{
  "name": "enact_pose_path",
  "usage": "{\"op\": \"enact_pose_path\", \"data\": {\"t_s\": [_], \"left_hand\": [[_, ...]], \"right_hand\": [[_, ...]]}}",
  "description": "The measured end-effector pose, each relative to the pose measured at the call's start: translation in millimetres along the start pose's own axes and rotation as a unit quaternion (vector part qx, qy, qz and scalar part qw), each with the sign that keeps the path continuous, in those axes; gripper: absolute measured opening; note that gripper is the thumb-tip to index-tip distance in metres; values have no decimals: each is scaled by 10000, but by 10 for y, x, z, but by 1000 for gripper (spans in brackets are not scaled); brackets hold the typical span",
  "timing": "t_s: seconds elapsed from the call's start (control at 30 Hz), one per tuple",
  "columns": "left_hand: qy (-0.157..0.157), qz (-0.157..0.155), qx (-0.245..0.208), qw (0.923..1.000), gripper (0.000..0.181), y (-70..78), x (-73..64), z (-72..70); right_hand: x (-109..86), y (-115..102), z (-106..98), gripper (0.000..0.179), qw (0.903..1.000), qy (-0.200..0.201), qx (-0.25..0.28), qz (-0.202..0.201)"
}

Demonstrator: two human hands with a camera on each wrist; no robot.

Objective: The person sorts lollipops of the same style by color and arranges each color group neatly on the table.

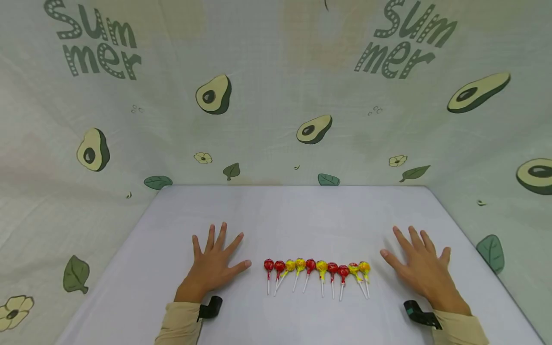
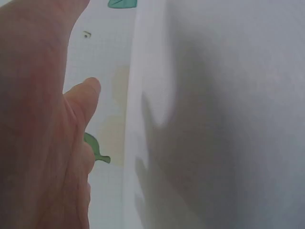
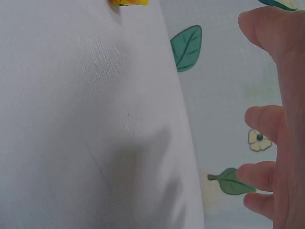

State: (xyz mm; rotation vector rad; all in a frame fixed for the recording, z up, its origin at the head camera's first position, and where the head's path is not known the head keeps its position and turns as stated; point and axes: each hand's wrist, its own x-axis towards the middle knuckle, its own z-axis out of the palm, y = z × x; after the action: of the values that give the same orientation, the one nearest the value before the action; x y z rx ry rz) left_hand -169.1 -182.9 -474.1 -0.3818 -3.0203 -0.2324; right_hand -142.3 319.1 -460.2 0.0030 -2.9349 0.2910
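Several lollipops in red and yellow wrappers lie in a row on the white table, heads away from me and white sticks toward me. A red lollipop [image 1: 269, 265] is at the row's left end, and a yellow lollipop [image 1: 364, 267] at its right end. To the left of the row my left hand [image 1: 212, 268] has its fingers spread, palm down, holding nothing. On the other side my right hand [image 1: 424, 270] is spread likewise, also without anything in it. In the right wrist view a bit of yellow wrapper [image 3: 131, 2] shows at the top edge.
The white table [image 1: 293, 215] ends at a patterned cloth [image 1: 267, 134] behind and at the sides, printed with avocados, leaves and lettering. A black wrist camera [image 1: 210, 307] sits at the left wrist, another black camera [image 1: 420, 316] at the right.
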Motion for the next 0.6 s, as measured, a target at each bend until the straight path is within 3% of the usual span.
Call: {"op": "enact_pose_path", "data": {"t_s": [0.6], "left_hand": [[109, 169, 90, 9998, 87, 118, -26, 4]], "right_hand": [[-3, -106, 47, 87, 9999, -62, 90, -133]]}}
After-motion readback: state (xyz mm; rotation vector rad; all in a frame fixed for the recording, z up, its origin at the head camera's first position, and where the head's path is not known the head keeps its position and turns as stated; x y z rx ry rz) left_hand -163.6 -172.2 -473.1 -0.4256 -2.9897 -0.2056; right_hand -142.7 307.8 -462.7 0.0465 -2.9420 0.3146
